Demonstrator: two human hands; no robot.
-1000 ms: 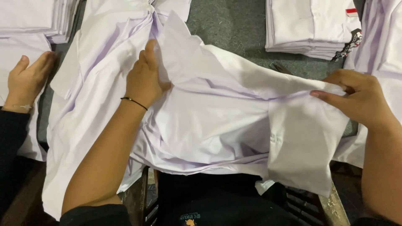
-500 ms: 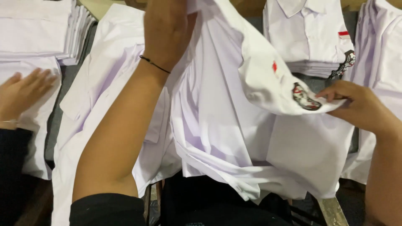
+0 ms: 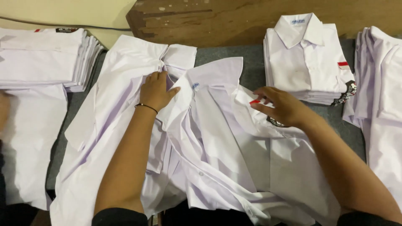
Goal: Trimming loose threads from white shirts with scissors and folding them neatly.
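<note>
A white collared shirt [image 3: 222,142] lies spread face up on the grey table, collar toward the far side, with a red tab and a dark badge on its chest. My left hand [image 3: 155,90], with a thin black band at the wrist, rests flat on the fabric by the collar's left side. My right hand [image 3: 281,106] presses on the shirt's chest area near the red tab, fingers lightly curled on the cloth. A second unfolded white shirt [image 3: 104,121] lies under and to the left of it.
A stack of folded white shirts [image 3: 307,62] sits at the far right, another stack [image 3: 46,56] at the far left. More white cloth [image 3: 383,104] hangs over the right edge. A worn wooden board [image 3: 234,19] backs the table. Another person's hand [image 3: 4,111] is at the left edge.
The shirt was lifted and turned over, then laid flat face up. Both my hands came down onto it; the view tilted up toward the far stacks.
</note>
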